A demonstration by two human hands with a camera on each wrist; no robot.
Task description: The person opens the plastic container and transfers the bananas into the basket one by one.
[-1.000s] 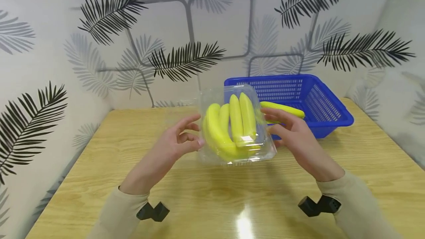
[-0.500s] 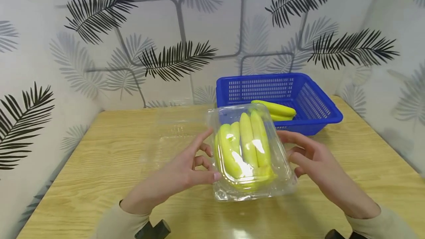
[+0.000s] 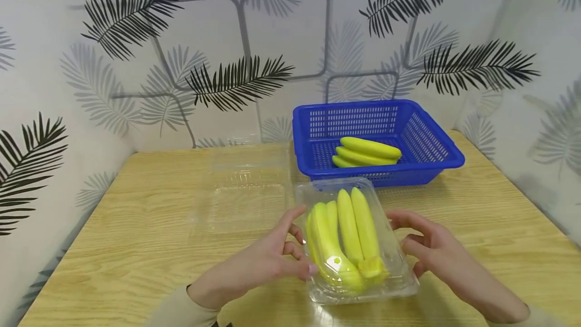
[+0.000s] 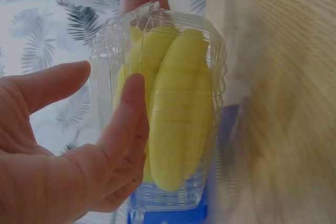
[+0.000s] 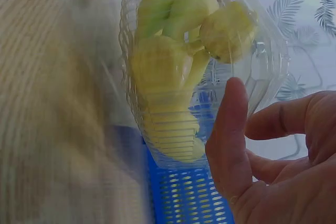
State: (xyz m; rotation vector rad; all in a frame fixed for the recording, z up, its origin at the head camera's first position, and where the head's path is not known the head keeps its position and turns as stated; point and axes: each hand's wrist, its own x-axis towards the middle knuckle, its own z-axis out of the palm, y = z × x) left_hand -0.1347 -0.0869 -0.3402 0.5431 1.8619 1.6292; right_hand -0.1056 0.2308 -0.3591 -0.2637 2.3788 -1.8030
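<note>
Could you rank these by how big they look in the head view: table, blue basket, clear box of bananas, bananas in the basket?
1. Table
2. Blue basket and clear box of bananas: too alike to rank, with the box nearer the camera
3. Bananas in the basket

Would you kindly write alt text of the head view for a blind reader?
A person's left hand and right hand hold a clear plastic box of yellow bananas over a wooden table; behind sits a blue plastic basket with more bananas.
</note>
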